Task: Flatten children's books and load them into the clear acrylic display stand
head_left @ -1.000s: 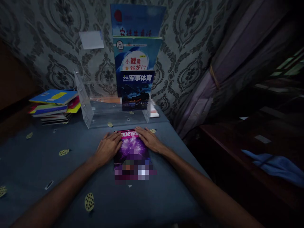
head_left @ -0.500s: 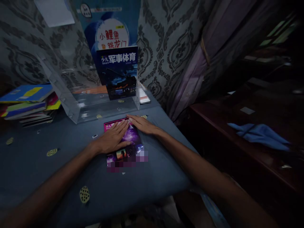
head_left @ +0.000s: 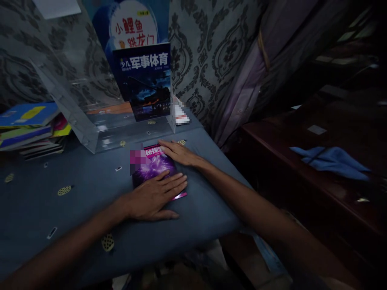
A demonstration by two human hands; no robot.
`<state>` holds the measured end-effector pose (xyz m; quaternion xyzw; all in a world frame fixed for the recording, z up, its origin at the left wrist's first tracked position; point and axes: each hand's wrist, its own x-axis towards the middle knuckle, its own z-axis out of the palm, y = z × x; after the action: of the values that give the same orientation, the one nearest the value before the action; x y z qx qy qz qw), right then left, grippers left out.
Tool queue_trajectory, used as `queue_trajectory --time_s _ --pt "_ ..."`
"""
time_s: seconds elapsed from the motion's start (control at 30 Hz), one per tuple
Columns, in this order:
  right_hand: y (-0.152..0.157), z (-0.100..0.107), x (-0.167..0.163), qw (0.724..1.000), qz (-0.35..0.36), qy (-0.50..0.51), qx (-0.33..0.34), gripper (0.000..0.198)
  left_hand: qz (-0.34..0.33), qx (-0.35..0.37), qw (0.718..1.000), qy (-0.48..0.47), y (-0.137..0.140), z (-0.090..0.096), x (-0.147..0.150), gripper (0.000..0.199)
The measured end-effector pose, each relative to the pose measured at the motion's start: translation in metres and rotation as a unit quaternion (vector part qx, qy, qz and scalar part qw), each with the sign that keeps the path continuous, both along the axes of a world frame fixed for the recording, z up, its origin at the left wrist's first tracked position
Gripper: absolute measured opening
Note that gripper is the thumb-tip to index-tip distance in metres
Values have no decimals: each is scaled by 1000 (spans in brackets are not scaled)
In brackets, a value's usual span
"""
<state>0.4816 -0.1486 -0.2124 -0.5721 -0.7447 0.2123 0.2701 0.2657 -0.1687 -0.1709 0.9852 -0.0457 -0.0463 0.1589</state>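
A purple and pink book (head_left: pixel 155 165) lies flat on the blue tablecloth (head_left: pixel 87 217). My left hand (head_left: pixel 157 195) rests palm down across its lower part, fingers stretched out and pointing right. The thumb reaches past the book's near edge. At the book's upper right corner lies my right hand (head_left: pixel 178 153), its fingers extended over the edge and touching the cover. Both hands are open. Beyond them, a dark blue book (head_left: pixel 148 86) with white lettering leans upright in a clear plastic stand (head_left: pixel 90 139). Behind that book stands a taller light blue book (head_left: pixel 101 24).
A stack of colourful books (head_left: pixel 30 125) sits at the left. On the right, a dark red cabinet (head_left: pixel 272 149) holds a blue cloth (head_left: pixel 332 161). A tied purple curtain (head_left: pixel 242 80) hangs beside the patterned wall (head_left: pixel 208 44). White packaging (head_left: pixel 180 114) lies behind the stand.
My left hand has slid down the cover from the book's top to its lower part. My right hand stays at the upper right corner. The view has shifted slightly.
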Motion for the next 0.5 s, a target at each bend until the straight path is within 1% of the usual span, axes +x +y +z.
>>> queue_trajectory --time_s 0.1,0.17,0.27,0.37,0.43,0.5 --pt "-1 -1 0 1000 0 -2 7 63 4 -6 1000 5 -1 2 0 76" --pt "-2 -2 0 1000 0 -1 10 62 26 -8 1000 7 1 2 0 71" --pt "-2 -2 2 1000 1 3 9 59 101 14 995 -4 13 -1 -1 65" --pt "-2 -3 3 1000 -1 8 5 59 176 60 982 -25 35 -9 -5 63" --pt "-2 -3 3 1000 -1 12 5 61 226 85 970 -37 51 -15 -8 63" --pt "-3 -4 3 1000 -2 14 5 61 289 108 950 -46 62 -22 -11 64"
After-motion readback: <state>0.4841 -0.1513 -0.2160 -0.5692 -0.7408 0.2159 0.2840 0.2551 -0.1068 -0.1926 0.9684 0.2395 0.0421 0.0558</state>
